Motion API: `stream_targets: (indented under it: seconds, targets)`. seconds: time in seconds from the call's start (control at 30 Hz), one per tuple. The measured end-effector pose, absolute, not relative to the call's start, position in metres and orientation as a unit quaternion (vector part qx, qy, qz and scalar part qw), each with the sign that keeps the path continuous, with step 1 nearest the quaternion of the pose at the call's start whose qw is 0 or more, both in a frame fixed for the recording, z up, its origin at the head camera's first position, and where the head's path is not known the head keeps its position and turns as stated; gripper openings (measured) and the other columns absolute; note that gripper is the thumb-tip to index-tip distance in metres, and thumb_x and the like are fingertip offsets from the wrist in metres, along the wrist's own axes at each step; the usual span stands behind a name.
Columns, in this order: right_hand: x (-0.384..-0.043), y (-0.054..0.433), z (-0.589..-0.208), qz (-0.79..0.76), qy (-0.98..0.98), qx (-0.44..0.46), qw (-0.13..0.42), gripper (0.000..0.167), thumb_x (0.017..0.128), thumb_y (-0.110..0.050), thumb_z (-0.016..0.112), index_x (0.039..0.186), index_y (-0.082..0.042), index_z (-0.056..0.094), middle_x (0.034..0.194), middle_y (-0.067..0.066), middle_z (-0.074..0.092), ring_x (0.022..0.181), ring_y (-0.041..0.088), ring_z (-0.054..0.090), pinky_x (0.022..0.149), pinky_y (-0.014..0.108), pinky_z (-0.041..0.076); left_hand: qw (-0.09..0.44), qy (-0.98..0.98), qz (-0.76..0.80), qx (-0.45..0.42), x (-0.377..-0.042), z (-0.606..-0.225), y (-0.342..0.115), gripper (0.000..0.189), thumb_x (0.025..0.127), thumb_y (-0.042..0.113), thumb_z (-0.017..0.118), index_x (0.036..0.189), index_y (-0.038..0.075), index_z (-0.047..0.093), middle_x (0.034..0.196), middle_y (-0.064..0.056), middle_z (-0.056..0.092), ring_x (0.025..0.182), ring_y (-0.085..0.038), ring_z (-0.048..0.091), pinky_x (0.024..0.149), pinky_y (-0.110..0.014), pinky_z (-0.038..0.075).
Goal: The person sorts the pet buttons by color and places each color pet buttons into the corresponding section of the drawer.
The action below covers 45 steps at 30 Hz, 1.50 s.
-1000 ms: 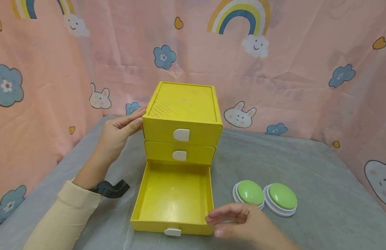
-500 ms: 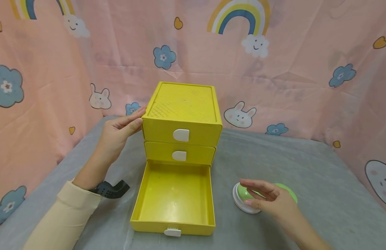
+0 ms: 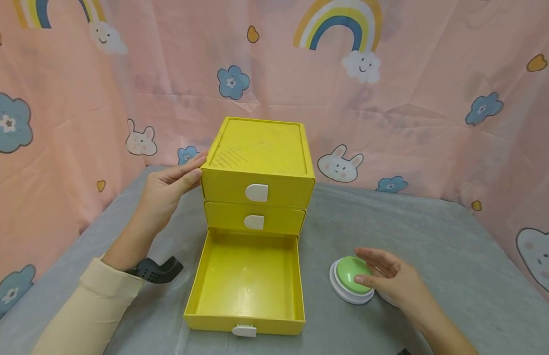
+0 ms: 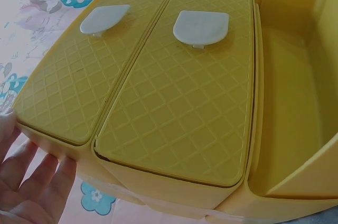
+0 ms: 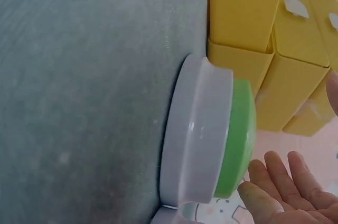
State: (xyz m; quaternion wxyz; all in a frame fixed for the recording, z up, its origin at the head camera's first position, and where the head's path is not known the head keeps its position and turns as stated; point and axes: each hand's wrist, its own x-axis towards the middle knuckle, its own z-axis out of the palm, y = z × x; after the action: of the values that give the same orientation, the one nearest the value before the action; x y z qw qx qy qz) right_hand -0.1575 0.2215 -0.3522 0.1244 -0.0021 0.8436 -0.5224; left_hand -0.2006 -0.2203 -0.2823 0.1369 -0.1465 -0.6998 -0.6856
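Observation:
A yellow drawer unit (image 3: pixel 265 148) stands in the middle of the table, its bottom drawer (image 3: pixel 245 276) pulled out with nothing in it. My left hand (image 3: pixel 165 190) rests at the unit's upper left edge, fingers along the side and thumb by the front corner. In the left wrist view that hand (image 4: pixel 31 182) touches the yellow side. To the right lies a round push button (image 3: pixel 351 276) with a green dome and white base. My right hand (image 3: pixel 396 281) hovers over a second button, mostly hiding it. In the right wrist view its fingers (image 5: pixel 282 182) are spread beside a green dome (image 5: pixel 237 139).
Grey cloth covers the table (image 3: pixel 434 236). A pink curtain (image 3: pixel 274 64) with rainbows, rabbits and flowers hangs behind and at both sides. The upper two drawers are closed, each with a white tab handle (image 3: pixel 256 193). A black strap (image 3: pixel 159 270) sits on my left wrist.
My right hand has left the open drawer's front right corner and moved right, over the green buttons. My left hand has stayed on the drawer unit.

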Motion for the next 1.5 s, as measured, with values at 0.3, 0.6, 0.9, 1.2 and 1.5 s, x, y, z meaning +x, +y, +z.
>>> stream_targets:
  seconds: [0.3, 0.6, 0.9, 1.2, 1.5]
  targets:
    - [-0.162, 0.222, -0.358, -0.502, 0.854, 0.003, 0.135, 0.081, 0.083, -0.033, 0.081, 0.151, -0.011, 0.042, 0.158, 0.009, 0.042, 0.149, 0.031, 0.033, 0.097, 0.002, 0.044, 0.136, -0.698, -0.687, -0.150, -0.202, -0.283, -0.220, 0.044, 0.098, 0.024, 0.064, 0.137, 0.005, 0.059, 0.146, 0.002, 0.055, 0.141, -0.011, 0.046, 0.097, -0.019, 0.053]
    - [-0.166, 0.225, -0.364, -0.504, 0.849, -0.030, 0.154, 0.085, 0.085, -0.025, 0.081, 0.153, -0.001, 0.035, 0.159, 0.019, 0.035, 0.149, 0.036, 0.030, 0.097, 0.007, 0.046, 0.143, -0.701, -0.682, -0.153, -0.200, -0.283, -0.220, 0.044, 0.098, 0.023, 0.063, 0.137, 0.004, 0.058, 0.146, 0.002, 0.056, 0.139, -0.011, 0.049, 0.097, -0.019, 0.054]
    - [-0.169, 0.227, -0.367, -0.491, 0.848, -0.074, 0.184, 0.093, 0.082, -0.017, 0.082, 0.153, 0.006, 0.026, 0.160, 0.028, 0.027, 0.149, 0.044, 0.023, 0.099, 0.012, 0.043, 0.141, -0.701, -0.682, -0.153, -0.200, -0.283, -0.221, 0.044, 0.098, 0.023, 0.063, 0.138, 0.004, 0.057, 0.146, 0.003, 0.056, 0.142, -0.013, 0.045, 0.097, -0.018, 0.053]
    - [-0.168, 0.226, -0.369, -0.449, 0.873, -0.086, 0.170, 0.098, 0.077, -0.016, 0.086, 0.152, 0.008, 0.028, 0.158, 0.031, 0.030, 0.146, 0.045, 0.029, 0.105, 0.025, 0.046, 0.138, -0.698, -0.686, -0.151, -0.199, -0.282, -0.220, 0.044, 0.098, 0.023, 0.063, 0.138, 0.005, 0.058, 0.145, 0.004, 0.056, 0.143, -0.013, 0.044, 0.097, -0.018, 0.053]
    - [-0.168, 0.225, -0.369, -0.426, 0.887, -0.078, 0.161, 0.099, 0.075, -0.020, 0.088, 0.152, 0.006, 0.031, 0.156, 0.031, 0.033, 0.143, 0.045, 0.035, 0.107, 0.040, 0.049, 0.138, -0.700, -0.684, -0.149, -0.199, -0.282, -0.220, 0.044, 0.098, 0.024, 0.063, 0.138, 0.006, 0.058, 0.146, 0.003, 0.056, 0.142, -0.013, 0.045, 0.097, -0.018, 0.053]
